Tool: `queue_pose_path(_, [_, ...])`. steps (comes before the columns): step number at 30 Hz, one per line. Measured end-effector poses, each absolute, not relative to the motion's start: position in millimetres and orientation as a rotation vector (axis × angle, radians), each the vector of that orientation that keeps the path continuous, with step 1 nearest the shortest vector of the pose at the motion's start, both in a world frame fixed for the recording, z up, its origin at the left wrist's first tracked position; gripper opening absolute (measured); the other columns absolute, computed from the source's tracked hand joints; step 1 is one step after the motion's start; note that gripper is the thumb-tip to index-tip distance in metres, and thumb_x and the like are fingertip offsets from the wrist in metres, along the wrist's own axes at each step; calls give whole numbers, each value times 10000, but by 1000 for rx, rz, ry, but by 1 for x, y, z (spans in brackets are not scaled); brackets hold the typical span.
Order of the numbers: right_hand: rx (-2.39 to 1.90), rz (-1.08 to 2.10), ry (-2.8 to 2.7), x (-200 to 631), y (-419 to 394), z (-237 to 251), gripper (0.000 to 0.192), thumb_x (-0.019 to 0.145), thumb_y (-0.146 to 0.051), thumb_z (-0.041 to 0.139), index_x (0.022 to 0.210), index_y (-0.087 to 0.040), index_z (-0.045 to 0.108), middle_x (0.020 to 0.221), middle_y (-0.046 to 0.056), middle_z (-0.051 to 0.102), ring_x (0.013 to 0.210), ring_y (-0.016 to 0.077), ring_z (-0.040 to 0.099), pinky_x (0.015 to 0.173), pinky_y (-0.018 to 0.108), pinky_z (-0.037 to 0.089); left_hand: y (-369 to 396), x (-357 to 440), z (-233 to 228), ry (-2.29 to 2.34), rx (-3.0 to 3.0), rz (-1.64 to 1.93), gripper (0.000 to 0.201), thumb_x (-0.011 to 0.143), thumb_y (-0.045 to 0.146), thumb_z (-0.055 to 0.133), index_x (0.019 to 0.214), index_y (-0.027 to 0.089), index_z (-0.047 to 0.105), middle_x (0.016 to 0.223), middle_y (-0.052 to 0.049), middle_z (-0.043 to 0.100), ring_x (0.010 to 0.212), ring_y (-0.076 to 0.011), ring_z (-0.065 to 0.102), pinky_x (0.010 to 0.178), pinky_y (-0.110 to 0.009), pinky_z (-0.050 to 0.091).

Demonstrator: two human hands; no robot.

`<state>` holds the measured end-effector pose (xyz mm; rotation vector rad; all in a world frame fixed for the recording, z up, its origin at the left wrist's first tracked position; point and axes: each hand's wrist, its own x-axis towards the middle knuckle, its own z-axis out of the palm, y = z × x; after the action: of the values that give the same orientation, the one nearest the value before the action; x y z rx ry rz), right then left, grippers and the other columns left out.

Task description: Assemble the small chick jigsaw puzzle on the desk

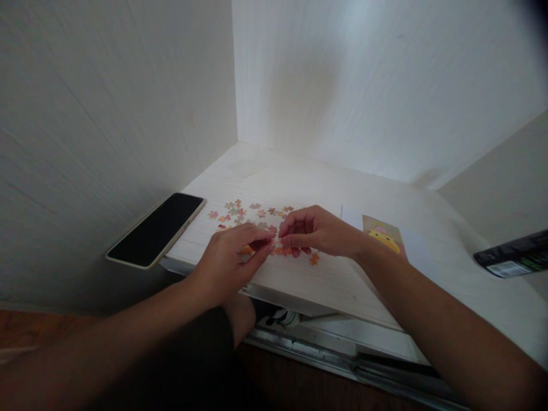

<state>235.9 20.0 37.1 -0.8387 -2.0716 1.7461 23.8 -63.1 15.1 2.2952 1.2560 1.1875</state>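
Phone (pixel 156 231) is lying left; beside it, puzzle pieces (pixel 261 213) are sitting scattered, most seemingly awaiting joining. Over near ones, the left hand (pixel 229 254) and right hand (pixel 321 233) are curling inward, whether gripping any I cannot tell.

Small knob-edged jigsaw pieces (pixel 261 214), thin and flat, in orange, pink, tan and greyish-green tones. Lie scattered in a loose patch on the white worktop (pixel 299 279), some well separated, some touching. One orange piece (pixel 314 259) sits apart at the near right of the patch. Pieces between and beneath the left hand (pixel 237 254) and right hand (pixel 310 231) are partly hidden; whether any interlock there cannot be told.
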Motion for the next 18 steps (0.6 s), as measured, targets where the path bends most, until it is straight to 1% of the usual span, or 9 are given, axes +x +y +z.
queue_pose_path(3, [-841, 1725, -2081, 234, 18, 38, 226, 790, -328, 746, 888, -158, 634, 660, -15, 669, 550, 78, 587, 459, 178, 395, -63, 23, 14, 1194, 2351, 1191, 151, 887, 198, 649, 1022, 174, 712, 990, -48, 713, 837, -132, 659, 774, -247, 525])
queue_pose_path(8, [-829, 1696, -2174, 235, 21, 38, 270, 791, -395, 740, 849, -153, 637, 676, 3, 679, 545, 83, 582, 465, 190, 394, -63, 21, 11, 1111, 2482, 1153, 98, 899, 178, 639, 934, 171, 730, 977, -44, 713, 888, -141, 664, 800, -247, 525])
queue_pose_path(11, [-941, 1441, -2231, 242, 29, 36, 257, 815, -410, 701, 837, -158, 656, 645, -13, 646, 513, 76, 540, 460, 198, 375, -63, 23, 10, 1070, 2561, 1077, 110, 903, 163, 629, 938, 158, 734, 985, -56, 716, 905, -162, 656, 801, -270, 526])
queue_pose_path(13, [-1008, 1230, -2335, 247, 35, 35, 218, 820, -376, 687, 851, -161, 691, 611, -26, 619, 493, 71, 502, 464, 202, 361, -63, 25, 8, 1025, 2629, 1027, 117, 907, 157, 622, 930, 156, 736, 970, -55, 722, 896, -176, 648, 812, -302, 523])
queue_pose_path(15, [-1000, 1096, -2490, 252, 40, 33, 176, 808, -325, 691, 878, -169, 731, 632, -18, 635, 521, 78, 509, 497, 211, 373, -62, 28, 4, 1004, 2690, 992, 125, 912, 158, 613, 927, 160, 737, 957, -51, 728, 873, -187, 639, 820, -337, 517])
queue_pose_path(18, [-894, 1016, -2669, 254, 43, 33, 155, 798, -274, 692, 896, -183, 770, 708, 7, 676, 606, 100, 548, 563, 226, 403, -60, 32, 0, 1021, 2725, 930, 142, 921, 161, 597, 925, 171, 739, 973, -45, 732, 862, -194, 627, 819, -362, 513])
